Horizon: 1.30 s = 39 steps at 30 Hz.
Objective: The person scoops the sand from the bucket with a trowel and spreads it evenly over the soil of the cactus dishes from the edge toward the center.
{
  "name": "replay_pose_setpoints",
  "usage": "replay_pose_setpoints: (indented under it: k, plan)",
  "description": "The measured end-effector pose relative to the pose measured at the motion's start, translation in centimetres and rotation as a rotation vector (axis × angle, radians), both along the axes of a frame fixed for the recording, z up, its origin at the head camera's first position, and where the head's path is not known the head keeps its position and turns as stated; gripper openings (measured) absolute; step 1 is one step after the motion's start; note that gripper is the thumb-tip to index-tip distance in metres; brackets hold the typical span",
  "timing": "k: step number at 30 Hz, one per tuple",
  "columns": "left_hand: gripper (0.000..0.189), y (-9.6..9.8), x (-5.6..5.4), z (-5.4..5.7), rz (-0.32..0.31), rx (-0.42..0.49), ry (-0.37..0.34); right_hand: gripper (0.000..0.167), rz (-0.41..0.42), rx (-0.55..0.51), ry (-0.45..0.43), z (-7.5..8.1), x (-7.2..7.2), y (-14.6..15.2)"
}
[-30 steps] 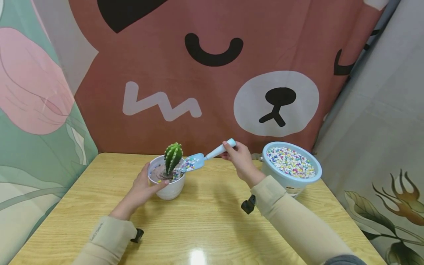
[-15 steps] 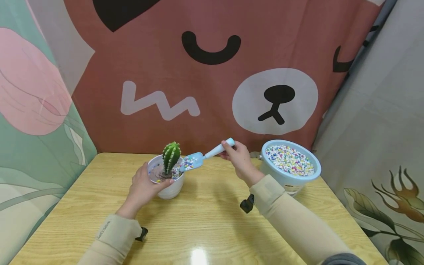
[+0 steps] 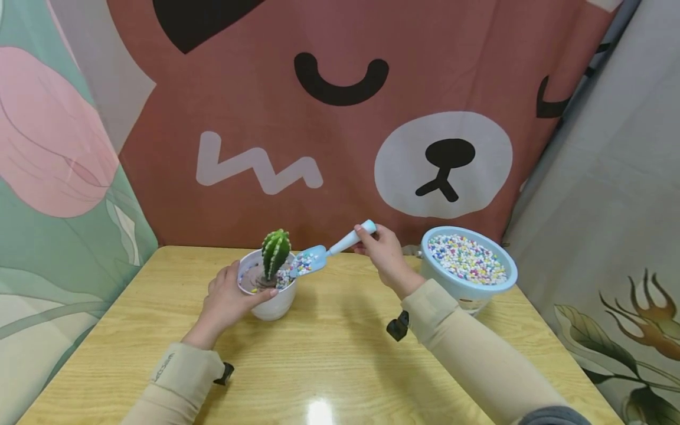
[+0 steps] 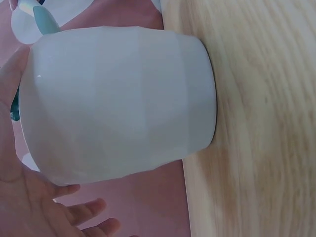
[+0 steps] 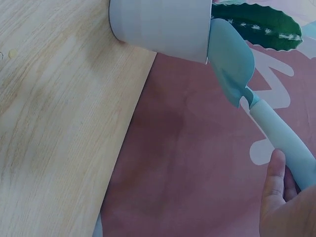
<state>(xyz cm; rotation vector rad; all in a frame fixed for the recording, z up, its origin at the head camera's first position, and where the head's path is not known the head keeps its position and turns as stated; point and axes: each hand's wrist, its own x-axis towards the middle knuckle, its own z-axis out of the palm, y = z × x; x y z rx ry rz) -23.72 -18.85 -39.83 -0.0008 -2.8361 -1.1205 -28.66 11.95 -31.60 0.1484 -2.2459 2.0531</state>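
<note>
My left hand (image 3: pixel 228 298) holds a white flower pot (image 3: pixel 273 309) at its rim, with the thumb along the near side. The pot stands on the table. In it a green ribbed cactus (image 3: pixel 275 254) rises from greyish-brown soil (image 3: pixel 252 280), and colourful pellets lie on the soil's right side. My right hand (image 3: pixel 389 258) grips the pale blue handle of a small garden trowel (image 3: pixel 345 242). Its blade, bearing pellets (image 3: pixel 304 262), slopes down to the pot's right rim. From the right wrist, the blade's underside (image 5: pixel 232 54) overlaps the rim beside the cactus (image 5: pixel 264 24).
At the right of the wooden table (image 3: pixel 329 330) stands a light blue bucket (image 3: pixel 451 288), full to near its rim with multicoloured pellets (image 3: pixel 467 260). A curtain with a bear face (image 3: pixel 345 147) hangs behind the table, and a grey floral curtain (image 3: pixel 600 236) borders the right side.
My left wrist has shifted slightly to the right, with the hand still at the pot's rim. The trowel and my right hand stay almost where they were.
</note>
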Motion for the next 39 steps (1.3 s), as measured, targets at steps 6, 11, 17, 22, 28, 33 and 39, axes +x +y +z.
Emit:
replay_pose_setpoints:
  k: [6,11,17,22,28,33,39]
  plan:
    - [0.124,-0.4,0.1,0.3,-0.021,-0.052,-0.006,0.033,-0.004,0.019,0.009,0.1,0.1,-0.1]
    - [0.123,-1.0,-0.2,0.3,-0.074,-0.063,-0.011,0.034,-0.003,0.022,0.006,0.1,0.1,-0.1]
    - [0.120,-1.9,-0.6,0.2,-0.151,0.025,-0.047,0.032,-0.001,0.048,0.018,0.0,0.0,0.0]
    - [0.121,-2.0,-0.7,0.3,-0.159,0.071,-0.076,0.031,0.002,0.122,0.059,0.8,0.0,-0.3]
    - [0.121,-1.9,-0.8,0.5,-0.158,0.079,-0.080,0.030,0.003,0.188,0.082,1.3,-0.1,-0.7]
    - [0.122,-2.1,-0.8,0.4,-0.161,0.080,-0.085,0.030,0.000,0.213,0.075,1.4,-0.1,-0.8]
    - [0.122,-2.3,-0.9,0.3,-0.176,0.121,-0.098,0.030,-0.006,0.227,0.088,1.5,0.0,-0.9]
